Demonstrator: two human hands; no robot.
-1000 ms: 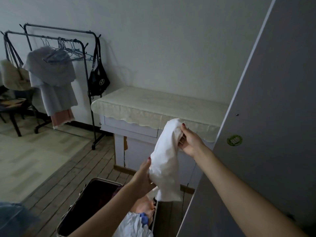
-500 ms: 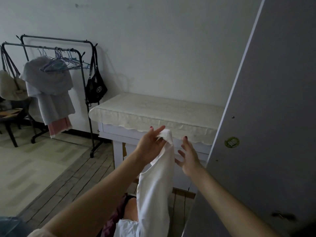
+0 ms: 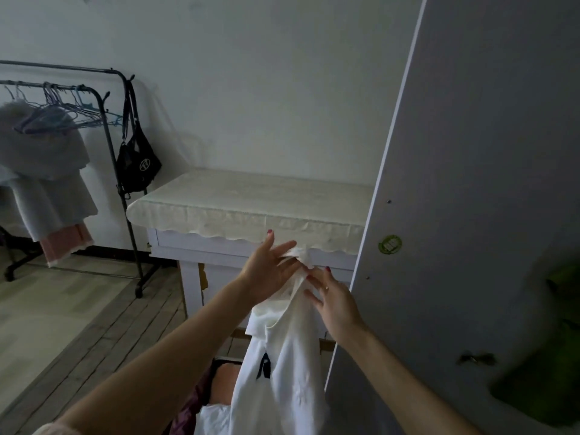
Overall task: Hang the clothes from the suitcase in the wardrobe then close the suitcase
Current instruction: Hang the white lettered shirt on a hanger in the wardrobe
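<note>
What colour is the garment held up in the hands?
White garment, with a small dark mark on it, seen in the head view.

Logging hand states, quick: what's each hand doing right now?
Left hand: pinches the top of the white garment.
Right hand: fingers straight, touching the garment; open.

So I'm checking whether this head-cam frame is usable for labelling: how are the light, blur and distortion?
Head view: dim and grey overall, the white garment the brightest thing; the green patch at the right edge is smeared with blur; wide-angle distortion leans the wardrobe door and bows the clothes rack; both hands stay fairly sharp.
</note>
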